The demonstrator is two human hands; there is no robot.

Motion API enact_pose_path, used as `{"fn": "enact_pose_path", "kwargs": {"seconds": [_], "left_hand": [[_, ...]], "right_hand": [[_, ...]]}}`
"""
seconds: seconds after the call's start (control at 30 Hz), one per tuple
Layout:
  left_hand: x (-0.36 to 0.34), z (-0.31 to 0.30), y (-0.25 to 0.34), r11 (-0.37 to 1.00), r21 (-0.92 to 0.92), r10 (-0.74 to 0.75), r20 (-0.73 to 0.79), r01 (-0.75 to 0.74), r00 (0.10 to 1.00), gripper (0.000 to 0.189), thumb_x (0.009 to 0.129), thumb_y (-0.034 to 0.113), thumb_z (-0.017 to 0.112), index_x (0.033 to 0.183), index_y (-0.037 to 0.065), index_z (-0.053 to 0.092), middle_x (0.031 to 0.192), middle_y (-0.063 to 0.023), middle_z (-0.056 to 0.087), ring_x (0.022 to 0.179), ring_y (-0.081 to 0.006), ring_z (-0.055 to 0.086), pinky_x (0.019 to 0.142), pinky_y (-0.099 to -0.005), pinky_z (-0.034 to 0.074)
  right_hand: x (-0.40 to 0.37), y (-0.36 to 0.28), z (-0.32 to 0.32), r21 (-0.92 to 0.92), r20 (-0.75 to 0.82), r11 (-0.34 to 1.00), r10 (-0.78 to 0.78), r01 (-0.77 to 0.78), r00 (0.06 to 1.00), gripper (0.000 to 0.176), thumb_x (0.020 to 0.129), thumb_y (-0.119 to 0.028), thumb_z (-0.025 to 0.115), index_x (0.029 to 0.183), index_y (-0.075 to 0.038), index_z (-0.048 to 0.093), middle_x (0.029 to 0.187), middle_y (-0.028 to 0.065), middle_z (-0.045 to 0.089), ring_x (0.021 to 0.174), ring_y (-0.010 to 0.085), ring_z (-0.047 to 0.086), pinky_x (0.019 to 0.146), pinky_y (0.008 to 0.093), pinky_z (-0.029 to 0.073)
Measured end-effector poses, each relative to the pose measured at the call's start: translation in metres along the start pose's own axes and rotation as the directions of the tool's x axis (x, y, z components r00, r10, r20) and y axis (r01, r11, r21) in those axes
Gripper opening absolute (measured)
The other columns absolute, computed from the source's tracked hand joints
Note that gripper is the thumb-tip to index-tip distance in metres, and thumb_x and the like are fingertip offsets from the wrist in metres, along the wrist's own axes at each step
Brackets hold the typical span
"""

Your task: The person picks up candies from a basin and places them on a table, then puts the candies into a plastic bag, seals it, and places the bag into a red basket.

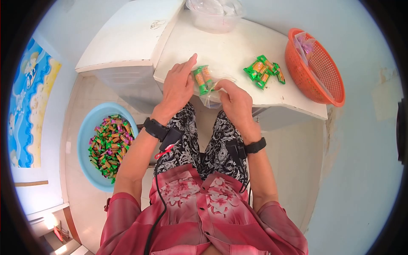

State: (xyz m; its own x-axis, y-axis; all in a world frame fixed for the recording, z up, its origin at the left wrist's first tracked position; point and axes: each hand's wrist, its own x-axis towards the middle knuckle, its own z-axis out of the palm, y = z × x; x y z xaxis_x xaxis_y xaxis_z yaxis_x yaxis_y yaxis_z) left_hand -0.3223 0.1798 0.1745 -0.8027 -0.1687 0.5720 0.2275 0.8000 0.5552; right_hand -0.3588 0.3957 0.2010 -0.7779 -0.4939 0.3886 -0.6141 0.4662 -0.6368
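At the front edge of the white table, a clear plastic bag (211, 101) holds green-and-orange wrapped candies (203, 79) lying side by side. My left hand (177, 84) rests against the bag's left side, its fingers stretched out and not closed on anything. On the other side, my right hand (237, 103) pinches the edge of the bag between thumb and fingertips. A loose pile of similar green packets (260, 70) lies on the tabletop to the right of my hands.
An orange mesh basket (295, 59) with plastic bags inside tilts at the table's right end. At the back stands a clear plastic tub (214, 21). On the floor at left, a light-blue basin (85, 155) contains many green and purple wrapped packets.
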Motion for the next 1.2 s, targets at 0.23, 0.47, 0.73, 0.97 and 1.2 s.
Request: {"fn": "enact_pose_path", "kwargs": {"seconds": [0.23, 0.47, 0.73, 0.97, 1.2], "left_hand": [[0.003, -0.008, 0.006, 0.995, 0.084, 0.047, 0.062, -0.052, 0.997, 0.077, 0.09, -0.01, 0.047, 0.163, 0.015, 0.05, 0.141, -0.0164, 0.066, 0.116, -0.0313, 0.065, 0.102, -0.0424, 0.053], [-0.002, -0.011, 0.007, 0.999, -0.037, 0.006, -0.052, -0.008, 0.999, 0.069, 0.088, -0.01, 0.053, 0.155, 0.004, 0.054, 0.131, -0.0183, 0.068, 0.116, -0.0398, 0.061, 0.104, -0.0497, 0.051], [-0.009, -0.006, 0.063, 0.972, 0.043, 0.232, -0.057, -0.229, 0.971, 0.04, 0.089, 0.013, 0.076, 0.126, 0.002, 0.067, 0.119, -0.0143, 0.067, 0.109, -0.0366, 0.062, 0.095, -0.0468, 0.051], [-0.012, -0.001, 0.074, 0.959, 0.094, 0.258, 0.088, -0.266, 0.962, 0.038, 0.082, 0.019, 0.086, 0.112, 0.004, 0.069, 0.112, -0.0128, 0.065, 0.103, -0.0358, 0.061, 0.091, -0.0467, 0.051], [-0.009, 0.007, 0.065, 0.964, 0.087, 0.251, -0.006, -0.25, 0.968, 0.016, 0.088, 0.01, 0.08, 0.099, 0.006, 0.07, 0.093, -0.009, 0.066, 0.09, -0.0315, 0.064, 0.077, -0.0441, 0.053]], "right_hand": [[-0.006, 0.001, -0.01, 0.106, -0.144, 0.987, -0.104, 0.12, 0.984, 0.015, 0.098, -0.002, 0.065, 0.11, -0.008, 0.072, 0.101, 0.0112, 0.075, 0.082, 0.0358, 0.072, 0.071, 0.0434, 0.056], [-0.011, 0.028, -0.049, -0.019, -0.38, 0.998, 0.046, -0.057, 0.924, 0.013, 0.096, -0.01, 0.077, 0.108, -0.007, 0.073, 0.093, 0.009, 0.074, 0.074, 0.0269, 0.071, 0.063, 0.0409, 0.054], [0.032, 0.069, -0.036, -0.402, -0.358, 0.906, -0.023, -0.132, 0.933, 0.039, 0.09, -0.021, 0.084, 0.121, -0.007, 0.066, 0.105, 0.012, 0.073, 0.086, 0.0327, 0.074, 0.069, 0.0465, 0.056], [0.018, 0.092, -0.04, -0.335, -0.429, 0.933, -0.023, -0.136, 0.903, 0.029, 0.09, -0.015, 0.083, 0.115, -0.007, 0.07, 0.103, 0.0105, 0.072, 0.079, 0.0299, 0.072, 0.068, 0.0445, 0.057], [-0.021, 0.042, -0.071, -0.029, -0.459, 0.998, -0.064, 0.058, 0.886, 0.026, 0.089, 0.006, 0.079, 0.113, -0.004, 0.075, 0.098, 0.0069, 0.068, 0.065, 0.012, 0.06, 0.059, 0.029, 0.049]]}}
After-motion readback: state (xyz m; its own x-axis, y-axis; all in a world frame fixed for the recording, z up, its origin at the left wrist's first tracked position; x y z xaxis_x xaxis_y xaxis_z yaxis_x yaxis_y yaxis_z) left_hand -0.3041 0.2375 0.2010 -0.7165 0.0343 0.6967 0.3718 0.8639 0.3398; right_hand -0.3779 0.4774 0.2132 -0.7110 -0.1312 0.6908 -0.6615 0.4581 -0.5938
